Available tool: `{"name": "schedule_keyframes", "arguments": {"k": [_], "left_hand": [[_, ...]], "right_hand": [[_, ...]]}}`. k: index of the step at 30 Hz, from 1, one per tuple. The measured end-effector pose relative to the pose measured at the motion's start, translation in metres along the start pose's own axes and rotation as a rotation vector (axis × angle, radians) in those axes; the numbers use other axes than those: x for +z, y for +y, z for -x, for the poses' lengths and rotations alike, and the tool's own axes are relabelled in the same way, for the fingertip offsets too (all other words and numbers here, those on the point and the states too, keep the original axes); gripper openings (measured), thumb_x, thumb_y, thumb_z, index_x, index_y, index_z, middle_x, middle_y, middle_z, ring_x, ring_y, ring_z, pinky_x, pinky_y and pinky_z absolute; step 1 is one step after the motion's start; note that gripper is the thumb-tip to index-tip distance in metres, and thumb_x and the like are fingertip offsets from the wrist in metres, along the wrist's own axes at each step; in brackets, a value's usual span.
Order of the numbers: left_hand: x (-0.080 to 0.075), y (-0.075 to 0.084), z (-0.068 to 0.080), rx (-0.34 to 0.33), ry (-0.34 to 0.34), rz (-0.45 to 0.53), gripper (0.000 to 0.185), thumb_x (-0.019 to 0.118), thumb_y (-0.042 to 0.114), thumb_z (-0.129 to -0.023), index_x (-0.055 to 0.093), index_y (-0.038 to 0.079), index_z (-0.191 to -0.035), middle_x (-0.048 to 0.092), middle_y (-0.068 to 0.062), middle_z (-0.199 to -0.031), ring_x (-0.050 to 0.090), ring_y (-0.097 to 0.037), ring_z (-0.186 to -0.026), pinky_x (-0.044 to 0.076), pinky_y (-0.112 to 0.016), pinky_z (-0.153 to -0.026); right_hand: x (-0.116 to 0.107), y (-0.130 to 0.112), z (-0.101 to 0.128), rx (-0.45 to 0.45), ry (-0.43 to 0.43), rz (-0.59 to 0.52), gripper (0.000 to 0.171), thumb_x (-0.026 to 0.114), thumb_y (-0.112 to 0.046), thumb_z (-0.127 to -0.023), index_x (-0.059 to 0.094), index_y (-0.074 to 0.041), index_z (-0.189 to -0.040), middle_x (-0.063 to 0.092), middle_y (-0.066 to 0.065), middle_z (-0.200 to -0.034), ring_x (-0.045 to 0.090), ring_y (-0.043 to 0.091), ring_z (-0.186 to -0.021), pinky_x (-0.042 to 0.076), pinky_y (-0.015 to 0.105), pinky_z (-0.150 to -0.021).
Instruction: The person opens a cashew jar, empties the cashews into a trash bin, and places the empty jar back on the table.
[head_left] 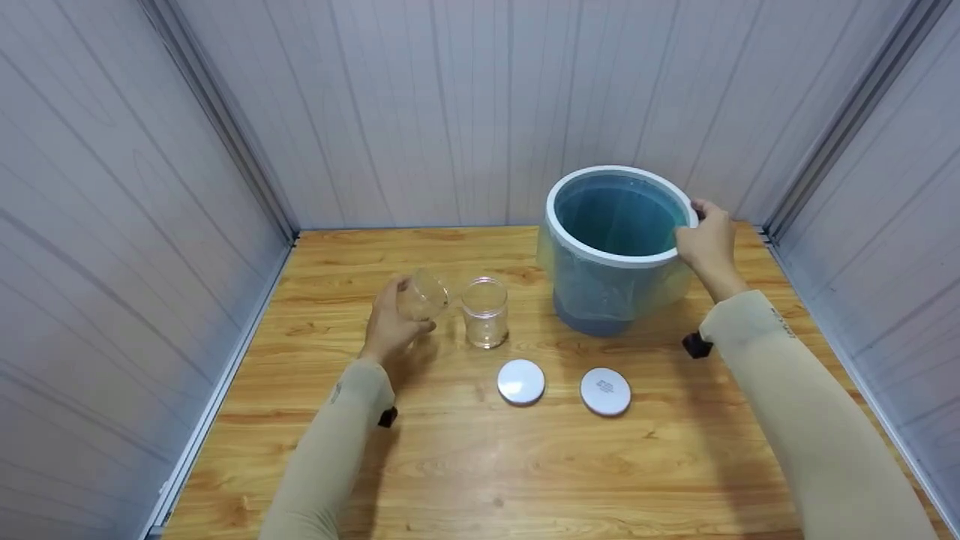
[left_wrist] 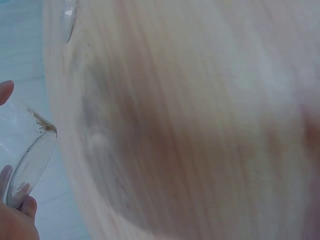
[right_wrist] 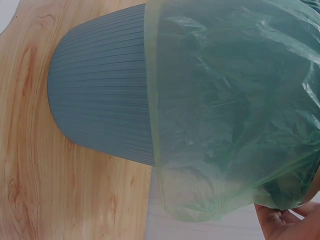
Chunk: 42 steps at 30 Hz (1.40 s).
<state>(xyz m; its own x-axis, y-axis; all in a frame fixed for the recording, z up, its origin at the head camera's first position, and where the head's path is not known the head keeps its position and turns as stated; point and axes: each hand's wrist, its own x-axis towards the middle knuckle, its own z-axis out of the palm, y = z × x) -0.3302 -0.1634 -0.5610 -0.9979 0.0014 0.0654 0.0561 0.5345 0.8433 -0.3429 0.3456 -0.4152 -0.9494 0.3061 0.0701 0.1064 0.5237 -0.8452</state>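
Observation:
My left hand (head_left: 391, 322) holds a clear jar (head_left: 426, 295) tilted on its side above the table, its mouth toward the right. In the left wrist view, a small brownish clump (left_wrist: 42, 122) clings inside near the jar's rim. A second clear jar (head_left: 486, 319) stands upright just to the right. My right hand (head_left: 709, 241) grips the white rim (head_left: 630, 261) of a blue-grey trash bin (right_wrist: 100, 90) at its right side. A green plastic bag (right_wrist: 210, 95) lines the bin and hangs over its outside. The bin's bottom inside is hidden.
Two round white lids lie flat in front of the jar and bin: a plain left lid (head_left: 521, 382) and a right lid (head_left: 606, 391) with small print. The wooden table (head_left: 480, 480) is enclosed by pale panel walls (head_left: 390, 112) at the back and both sides.

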Motion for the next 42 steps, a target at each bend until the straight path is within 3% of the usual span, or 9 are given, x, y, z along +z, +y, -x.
{"name": "schedule_keyframes", "arguments": {"k": [12,20,27,33,42], "left_hand": [[0.0,-0.012,0.01,-0.072,0.005,0.036,0.097,0.093,0.015,-0.082,0.04,0.019,-0.164,0.042,-0.01,-0.169,0.035,-0.038,-0.16,0.024,-0.063,-0.134],[0.0,-0.016,0.013,-0.071,0.002,0.054,0.097,0.093,0.013,-0.082,0.04,0.019,-0.163,0.042,-0.01,-0.17,0.033,-0.036,-0.162,0.023,-0.061,-0.135],[-0.002,-0.018,0.018,-0.059,-0.013,0.027,0.101,0.095,0.022,-0.083,0.036,0.01,-0.164,0.042,-0.017,-0.17,0.034,-0.039,-0.161,0.029,-0.059,-0.133],[-0.003,-0.022,0.021,-0.068,-0.019,0.025,0.099,0.095,0.024,-0.083,0.036,0.011,-0.161,0.042,-0.018,-0.169,0.035,-0.039,-0.161,0.029,-0.06,-0.133],[-0.005,-0.031,0.025,-0.05,-0.028,0.025,0.1,0.095,0.027,-0.083,0.035,0.007,-0.16,0.04,-0.023,-0.17,0.035,-0.041,-0.161,0.028,-0.06,-0.133]], "right_hand": [[-0.001,0.001,0.003,0.003,-0.015,-0.012,0.067,0.047,0.003,-0.103,0.031,0.003,-0.168,0.039,0.029,-0.17,0.044,0.044,-0.156,0.039,0.056,-0.125],[-0.002,0.002,0.002,0.002,-0.016,-0.011,0.067,0.047,0.003,-0.103,0.03,0.004,-0.168,0.039,0.03,-0.17,0.044,0.044,-0.156,0.039,0.056,-0.126],[-0.002,0.001,0.001,-0.031,0.02,0.012,0.069,0.049,0.002,-0.095,0.039,0.009,-0.163,0.049,0.031,-0.163,0.05,0.041,-0.15,0.045,0.054,-0.123],[-0.004,0.002,0.002,0.005,-0.006,-0.006,0.069,0.048,0.004,-0.1,0.033,0.005,-0.167,0.041,0.03,-0.169,0.044,0.043,-0.155,0.04,0.055,-0.125],[-0.004,-0.001,0.003,0.008,-0.017,-0.016,0.068,0.048,0.004,-0.101,0.033,0.005,-0.167,0.041,0.029,-0.169,0.045,0.043,-0.155,0.041,0.055,-0.125]]}}
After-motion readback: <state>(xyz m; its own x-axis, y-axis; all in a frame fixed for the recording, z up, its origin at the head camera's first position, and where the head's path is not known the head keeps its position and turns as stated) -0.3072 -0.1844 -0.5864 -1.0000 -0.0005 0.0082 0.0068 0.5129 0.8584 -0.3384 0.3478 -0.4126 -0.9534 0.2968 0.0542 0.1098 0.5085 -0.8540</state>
